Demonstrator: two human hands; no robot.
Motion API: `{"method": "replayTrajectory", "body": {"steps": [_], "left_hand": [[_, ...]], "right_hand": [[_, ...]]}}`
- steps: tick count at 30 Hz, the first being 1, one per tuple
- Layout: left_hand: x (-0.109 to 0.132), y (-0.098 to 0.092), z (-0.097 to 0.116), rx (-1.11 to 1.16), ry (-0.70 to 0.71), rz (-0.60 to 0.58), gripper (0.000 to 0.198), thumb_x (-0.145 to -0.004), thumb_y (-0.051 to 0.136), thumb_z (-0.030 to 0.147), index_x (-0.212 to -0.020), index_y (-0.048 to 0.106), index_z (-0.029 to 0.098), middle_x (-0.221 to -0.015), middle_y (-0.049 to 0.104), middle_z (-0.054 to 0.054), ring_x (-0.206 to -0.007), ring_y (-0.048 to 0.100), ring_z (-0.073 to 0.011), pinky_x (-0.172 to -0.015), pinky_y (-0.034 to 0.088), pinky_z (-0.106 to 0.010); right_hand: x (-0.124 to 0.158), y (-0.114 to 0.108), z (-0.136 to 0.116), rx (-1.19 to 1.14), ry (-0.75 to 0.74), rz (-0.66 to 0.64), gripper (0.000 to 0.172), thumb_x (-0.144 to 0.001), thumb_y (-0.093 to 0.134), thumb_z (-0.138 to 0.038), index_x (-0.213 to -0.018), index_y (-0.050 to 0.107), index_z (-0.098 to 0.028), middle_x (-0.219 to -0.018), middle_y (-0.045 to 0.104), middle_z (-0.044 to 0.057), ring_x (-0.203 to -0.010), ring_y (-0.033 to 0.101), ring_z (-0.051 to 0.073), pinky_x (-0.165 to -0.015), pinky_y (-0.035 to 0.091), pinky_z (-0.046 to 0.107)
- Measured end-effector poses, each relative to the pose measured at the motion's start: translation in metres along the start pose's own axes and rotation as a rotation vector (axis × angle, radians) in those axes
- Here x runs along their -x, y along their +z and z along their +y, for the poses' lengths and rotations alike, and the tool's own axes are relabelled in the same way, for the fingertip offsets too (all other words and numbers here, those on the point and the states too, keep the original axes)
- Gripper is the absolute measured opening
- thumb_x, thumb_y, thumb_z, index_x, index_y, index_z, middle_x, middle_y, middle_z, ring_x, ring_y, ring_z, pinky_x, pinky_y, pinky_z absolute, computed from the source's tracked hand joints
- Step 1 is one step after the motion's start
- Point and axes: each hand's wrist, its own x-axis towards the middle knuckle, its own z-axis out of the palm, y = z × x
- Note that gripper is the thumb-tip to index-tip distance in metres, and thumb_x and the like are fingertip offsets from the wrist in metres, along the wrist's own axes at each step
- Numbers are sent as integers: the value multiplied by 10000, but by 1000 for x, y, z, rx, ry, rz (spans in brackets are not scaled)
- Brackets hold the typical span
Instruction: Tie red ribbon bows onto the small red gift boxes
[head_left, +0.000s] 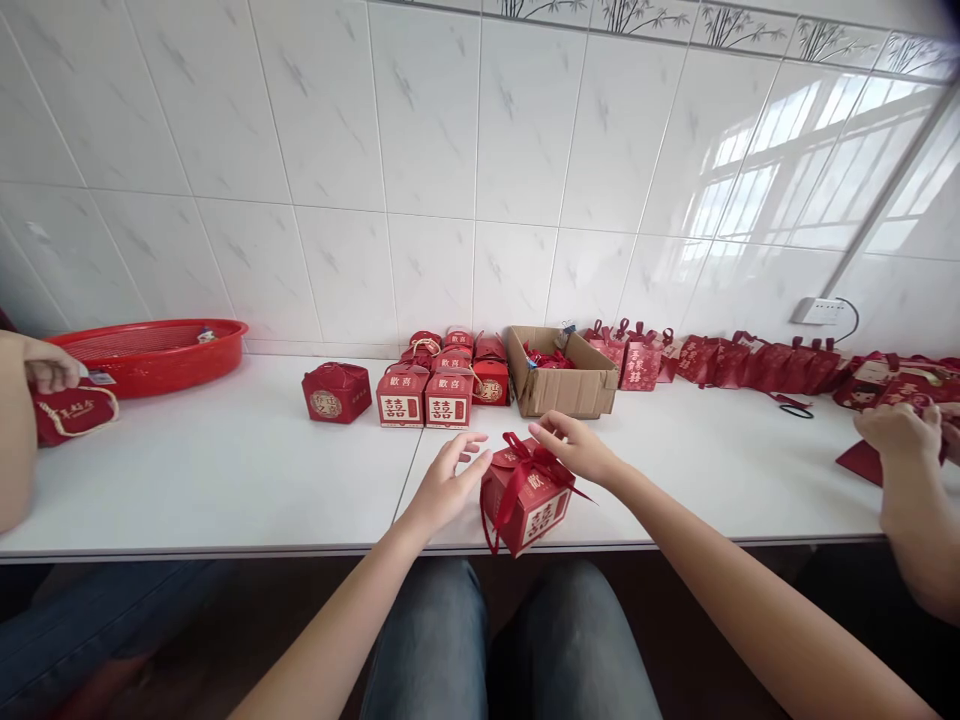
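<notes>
Red box [529,495] with ribbon [531,459] tied in a bow on top; sits right at the table [315,490] front edge, near corner on or about the lip, turned a bit, printed face toward 5 o'clock. One ribbon tail hangs at its 8 o'clock side.

Left hand [450,485] at box's 10 o'clock, forearm in from 7 o'clock, palm facing the box, thumb and fingers apart. Left grip about half spread, nothing in it; thumb tip just beside the box, contact unclear. Right hand [574,447] at 1 o'clock, forearm in from 4, back of hand up, fingers curved loosely above the bow. Right grip: can't tell if it has hold of ribbon, undersides hidden.

Room: broad white table surface at 9 o'clock toward a co-worker's arm [15,440], another wide stretch at 3 toward a co-worker's hand [900,435]. Front lip runs 9 to 3, knees [427,640] below at 6. Tightest at 1: carton [566,392] just past right hand. Stacked boxes [427,395] at 11, lone box [336,392] at 10, red basket [157,370] farther at 10. Bags [735,362] line the wall [427,120] at 2, scissors [795,409] in front of them.
</notes>
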Motion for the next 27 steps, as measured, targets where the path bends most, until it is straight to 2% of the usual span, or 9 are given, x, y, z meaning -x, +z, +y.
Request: {"method": "replayTrajectory", "body": {"steps": [2,5,8,10,13,17,22,24,27], "left_hand": [[-5,-2,1,-14,24,-36,349,-834,509,365,-1157,576,255,-1251,563,-70,-1162,508,-230,-960,412,-356],[-16,2,3,-41,55,-74,401,-805,539,290,-1204,573,258,-1303,541,-67,-1221,469,-241,-1006,385,-372],[-30,11,4,-7,36,-130,414,-776,553,262,-1188,594,249,-1319,537,-69,-1239,459,-259,-986,404,-368],[-38,17,5,13,6,-161,347,-762,550,262,-1096,633,223,-1254,574,-82,-1178,510,-264,-936,436,-358],[-44,22,7,16,-2,-176,226,-724,557,254,-925,630,182,-1082,619,-78,-981,597,-233,-829,476,-334],[-42,22,9,18,23,-177,259,-677,594,246,-929,602,183,-1032,609,-55,-924,595,-209,-780,473,-307],[-39,18,12,123,-45,-228,270,-673,650,337,-893,620,184,-1021,618,-52,-910,600,-217,-752,459,-294],[-39,17,14,219,-75,-263,265,-683,653,374,-862,617,181,-908,627,-32,-812,602,-192,-685,449,-274],[-42,18,14,297,-62,-266,292,-720,623,456,-703,572,169,-698,579,0,-656,558,-151,-598,407,-252]], "right_hand": [[8,-9,10,-94,7,-29,343,-860,468,-518,-788,523,-187,-827,603,28,-758,542,165,-667,400,285],[20,-18,22,-270,27,-154,199,-819,535,-371,-897,564,-191,-880,589,17,-742,518,143,-619,380,264],[27,-19,26,-393,76,-213,285,-749,563,-249,-1030,578,-204,-953,594,15,-719,508,127,-587,363,251],[28,-17,22,-414,115,-191,281,-753,578,-272,-1021,600,-190,-969,609,30,-720,516,131,-587,366,256],[27,-13,14,-502,170,-166,254,-738,660,-352,-911,599,-177,-900,632,34,-737,555,151,-628,402,274],[26,-12,10,-702,196,-241,369,-638,788,-345,-848,529,-188,-832,633,6,-750,586,163,-680,419,290],[23,-12,12,-664,133,-258,320,-705,738,-415,-810,583,-155,-675,502,-40,-571,403,76,-532,247,236],[22,-13,13,-699,125,-283,314,-729,717,-427,-774,569,-154,-630,439,-53,-541,332,65,-517,199,239],[22,-16,15,-773,176,-302,341,-694,747,-424,-764,539,-162,-604,403,-63,-515,276,58,-506,168,236]]}}
